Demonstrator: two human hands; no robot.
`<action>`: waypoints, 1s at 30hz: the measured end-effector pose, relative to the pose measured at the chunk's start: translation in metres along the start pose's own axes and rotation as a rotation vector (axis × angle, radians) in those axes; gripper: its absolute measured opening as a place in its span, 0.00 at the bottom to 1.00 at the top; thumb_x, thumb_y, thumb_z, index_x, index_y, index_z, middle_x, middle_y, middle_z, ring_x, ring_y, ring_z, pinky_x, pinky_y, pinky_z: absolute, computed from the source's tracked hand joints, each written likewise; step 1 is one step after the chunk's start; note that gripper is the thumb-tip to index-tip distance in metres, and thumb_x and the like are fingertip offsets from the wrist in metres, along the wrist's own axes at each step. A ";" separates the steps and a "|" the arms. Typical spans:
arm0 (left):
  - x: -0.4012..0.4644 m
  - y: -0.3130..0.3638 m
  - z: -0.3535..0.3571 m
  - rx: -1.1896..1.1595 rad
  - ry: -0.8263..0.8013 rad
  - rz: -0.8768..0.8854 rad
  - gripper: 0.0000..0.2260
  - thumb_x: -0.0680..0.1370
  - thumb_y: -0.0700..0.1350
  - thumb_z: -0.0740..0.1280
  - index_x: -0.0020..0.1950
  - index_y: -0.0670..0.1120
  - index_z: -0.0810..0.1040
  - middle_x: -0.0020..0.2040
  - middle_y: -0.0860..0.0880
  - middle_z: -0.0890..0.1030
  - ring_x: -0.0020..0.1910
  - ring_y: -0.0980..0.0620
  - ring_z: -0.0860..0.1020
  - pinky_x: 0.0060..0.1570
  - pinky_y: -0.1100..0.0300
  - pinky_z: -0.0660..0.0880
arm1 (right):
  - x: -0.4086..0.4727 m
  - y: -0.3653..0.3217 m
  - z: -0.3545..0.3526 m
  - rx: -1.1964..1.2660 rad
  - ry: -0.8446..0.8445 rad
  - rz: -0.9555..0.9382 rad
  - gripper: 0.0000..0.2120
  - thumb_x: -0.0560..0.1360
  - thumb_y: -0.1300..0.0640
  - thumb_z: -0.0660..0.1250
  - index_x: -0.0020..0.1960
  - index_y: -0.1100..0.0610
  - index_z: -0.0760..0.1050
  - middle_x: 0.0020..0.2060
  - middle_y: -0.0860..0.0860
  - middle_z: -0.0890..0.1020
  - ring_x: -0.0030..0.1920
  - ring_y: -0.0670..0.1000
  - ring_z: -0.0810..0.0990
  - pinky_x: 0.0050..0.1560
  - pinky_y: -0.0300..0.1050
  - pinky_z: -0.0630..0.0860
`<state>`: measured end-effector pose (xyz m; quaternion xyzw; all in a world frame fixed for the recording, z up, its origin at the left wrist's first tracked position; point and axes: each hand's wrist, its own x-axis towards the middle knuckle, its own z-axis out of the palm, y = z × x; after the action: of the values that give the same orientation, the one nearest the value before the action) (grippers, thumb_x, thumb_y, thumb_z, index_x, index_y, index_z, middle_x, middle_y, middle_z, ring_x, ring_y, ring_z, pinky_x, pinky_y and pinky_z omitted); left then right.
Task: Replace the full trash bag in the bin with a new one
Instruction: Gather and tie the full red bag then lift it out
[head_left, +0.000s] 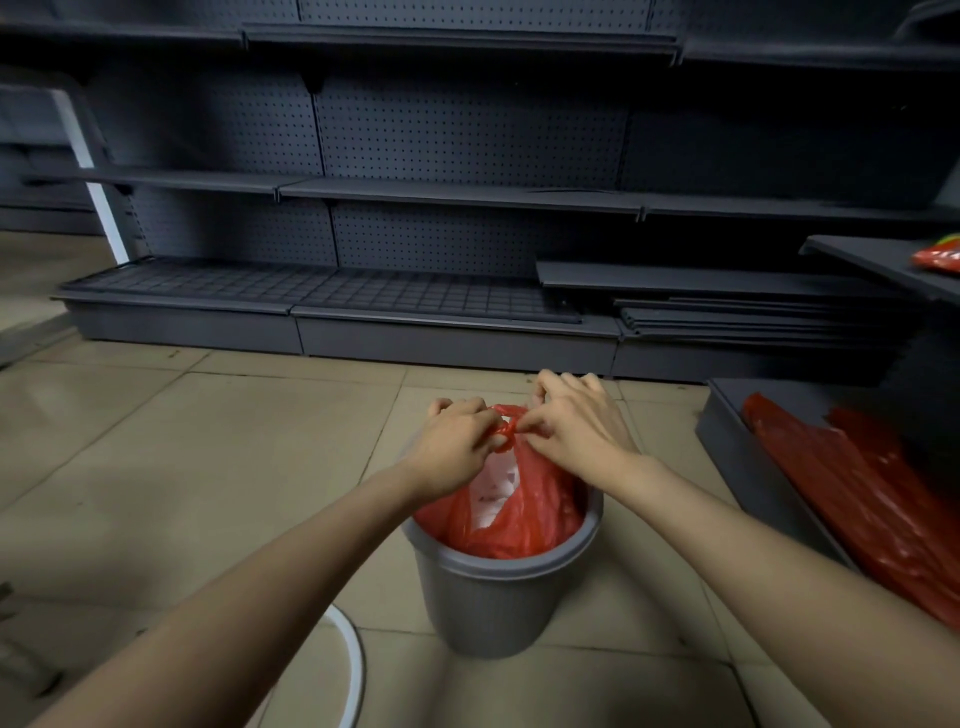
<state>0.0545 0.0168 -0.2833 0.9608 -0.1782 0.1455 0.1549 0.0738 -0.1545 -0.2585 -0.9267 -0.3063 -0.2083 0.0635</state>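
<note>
A grey round bin (493, 597) stands on the tiled floor in front of me. Inside it sits a full red trash bag (524, 514) with white paper showing through its side. The bag's top is gathered into a twisted knot above the rim. My left hand (454, 444) pinches the knot's handles from the left. Gripping the same knot from the right is my right hand (576, 426), with fingers curled. Both hands meet over the bag's mouth.
Dark grey empty shelving (467, 197) runs along the back. A low shelf at the right holds a stack of flat red bags (872, 493). Another red packet (937, 258) lies on a higher shelf at far right. A white curved rim (353, 670) shows near the bottom.
</note>
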 end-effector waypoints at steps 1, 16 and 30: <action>0.000 0.000 -0.001 -0.019 -0.011 -0.015 0.09 0.79 0.47 0.59 0.51 0.45 0.76 0.48 0.47 0.74 0.53 0.48 0.72 0.52 0.57 0.55 | -0.001 0.000 0.000 -0.002 -0.037 0.025 0.10 0.72 0.45 0.67 0.51 0.43 0.81 0.47 0.49 0.75 0.51 0.52 0.73 0.51 0.46 0.59; 0.004 0.014 -0.009 -0.196 0.089 -0.132 0.11 0.76 0.40 0.61 0.51 0.48 0.82 0.49 0.48 0.80 0.54 0.49 0.75 0.59 0.58 0.55 | 0.003 -0.009 0.005 0.170 -0.031 0.160 0.08 0.71 0.51 0.67 0.49 0.49 0.79 0.43 0.49 0.84 0.49 0.52 0.79 0.54 0.45 0.62; 0.017 0.002 -0.032 -0.289 0.117 -0.295 0.05 0.71 0.42 0.73 0.46 0.46 0.84 0.43 0.46 0.85 0.41 0.53 0.81 0.43 0.62 0.76 | 0.013 0.014 -0.009 0.171 0.027 0.062 0.10 0.75 0.47 0.65 0.51 0.49 0.82 0.48 0.48 0.83 0.53 0.51 0.76 0.54 0.45 0.61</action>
<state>0.0616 0.0215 -0.2485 0.9342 -0.0454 0.1499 0.3206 0.0885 -0.1614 -0.2446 -0.9241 -0.2931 -0.1919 0.1527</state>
